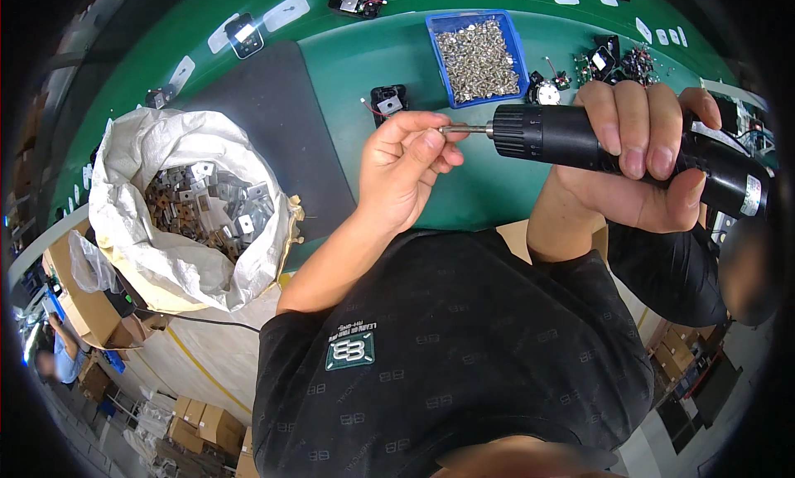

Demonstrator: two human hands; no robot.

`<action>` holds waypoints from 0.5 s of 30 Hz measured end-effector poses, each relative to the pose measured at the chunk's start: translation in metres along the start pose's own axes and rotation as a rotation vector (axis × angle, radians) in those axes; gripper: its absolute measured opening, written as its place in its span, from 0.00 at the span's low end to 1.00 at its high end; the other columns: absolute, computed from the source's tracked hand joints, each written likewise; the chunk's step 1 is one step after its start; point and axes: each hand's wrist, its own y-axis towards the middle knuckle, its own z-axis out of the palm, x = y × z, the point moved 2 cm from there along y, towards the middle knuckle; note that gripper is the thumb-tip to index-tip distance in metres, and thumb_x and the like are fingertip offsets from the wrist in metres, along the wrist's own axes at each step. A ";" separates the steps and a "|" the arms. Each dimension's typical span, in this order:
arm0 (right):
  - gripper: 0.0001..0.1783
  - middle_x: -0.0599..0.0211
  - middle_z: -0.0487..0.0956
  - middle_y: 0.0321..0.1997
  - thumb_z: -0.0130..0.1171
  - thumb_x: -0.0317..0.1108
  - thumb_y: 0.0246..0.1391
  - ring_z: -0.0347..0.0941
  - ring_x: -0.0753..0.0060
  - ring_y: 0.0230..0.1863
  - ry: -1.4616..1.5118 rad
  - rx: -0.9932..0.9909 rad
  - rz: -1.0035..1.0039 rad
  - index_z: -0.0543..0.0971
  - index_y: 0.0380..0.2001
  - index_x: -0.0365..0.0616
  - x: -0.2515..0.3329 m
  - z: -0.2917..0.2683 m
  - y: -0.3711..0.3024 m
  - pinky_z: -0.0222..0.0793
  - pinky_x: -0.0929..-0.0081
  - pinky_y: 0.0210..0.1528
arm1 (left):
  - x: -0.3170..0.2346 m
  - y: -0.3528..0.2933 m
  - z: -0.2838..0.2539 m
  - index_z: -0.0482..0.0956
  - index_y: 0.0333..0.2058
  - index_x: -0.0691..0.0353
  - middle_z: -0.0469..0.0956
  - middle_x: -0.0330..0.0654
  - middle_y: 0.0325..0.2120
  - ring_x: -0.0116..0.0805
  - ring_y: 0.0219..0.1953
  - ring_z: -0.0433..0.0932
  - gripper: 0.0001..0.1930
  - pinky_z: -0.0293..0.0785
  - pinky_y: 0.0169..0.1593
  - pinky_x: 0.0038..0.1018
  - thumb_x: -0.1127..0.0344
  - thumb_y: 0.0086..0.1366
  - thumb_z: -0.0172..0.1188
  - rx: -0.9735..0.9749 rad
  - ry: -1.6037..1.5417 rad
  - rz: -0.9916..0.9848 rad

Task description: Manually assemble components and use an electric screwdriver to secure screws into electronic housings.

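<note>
My right hand [642, 151] is wrapped round a black electric screwdriver [559, 134], held level above the green table with its bit pointing left. At the end of the thin metal bit [468, 129], the thumb and forefinger of my left hand [407, 167] are closed on a small metal piece. Its kind is too small to make out, and the fingers partly cover it. Just beyond my left hand, a small black device housing [389, 99] with thin wires lies on the table. Farther back stands a blue bin [520, 60] full of small metal screw-like parts [478, 62].
At the left, a white woven sack [157, 142] holds many small metal plates [207, 200]. A dark mat [286, 122] lies beside it. Several black housings and small motors [546, 93] sit at the back right. A co-worker's dark sleeve [671, 271] shows at the right.
</note>
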 end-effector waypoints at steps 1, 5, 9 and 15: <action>0.23 0.78 0.71 0.27 0.60 0.36 0.46 0.66 0.82 0.26 -0.006 0.008 -0.003 0.69 0.47 0.49 0.000 0.000 0.000 0.62 0.80 0.36 | 0.000 0.000 0.001 0.74 0.41 0.64 0.79 0.48 0.36 0.30 0.32 0.78 0.07 0.74 0.36 0.22 0.71 0.64 0.54 -0.016 -0.044 0.001; 0.23 0.78 0.71 0.26 0.60 0.36 0.46 0.66 0.82 0.26 -0.015 0.009 0.007 0.69 0.47 0.49 0.001 -0.001 0.000 0.62 0.80 0.35 | 0.001 -0.001 0.001 0.74 0.41 0.64 0.79 0.48 0.36 0.29 0.32 0.78 0.07 0.74 0.36 0.22 0.70 0.64 0.54 -0.022 -0.040 -0.015; 0.23 0.78 0.71 0.27 0.60 0.36 0.46 0.67 0.82 0.26 -0.031 0.107 0.043 0.69 0.47 0.50 -0.001 -0.003 0.002 0.62 0.82 0.34 | -0.003 -0.002 0.000 0.74 0.40 0.65 0.79 0.48 0.36 0.29 0.32 0.78 0.08 0.74 0.35 0.21 0.69 0.65 0.53 -0.011 0.051 -0.070; 0.30 0.72 0.69 0.29 0.53 0.35 0.53 0.66 0.75 0.29 -0.021 0.334 0.058 0.56 0.58 0.51 -0.015 -0.013 0.005 0.64 0.73 0.35 | -0.015 0.002 -0.012 0.72 0.46 0.65 0.74 0.49 0.47 0.32 0.41 0.76 0.17 0.73 0.40 0.25 0.67 0.59 0.61 0.073 0.453 0.031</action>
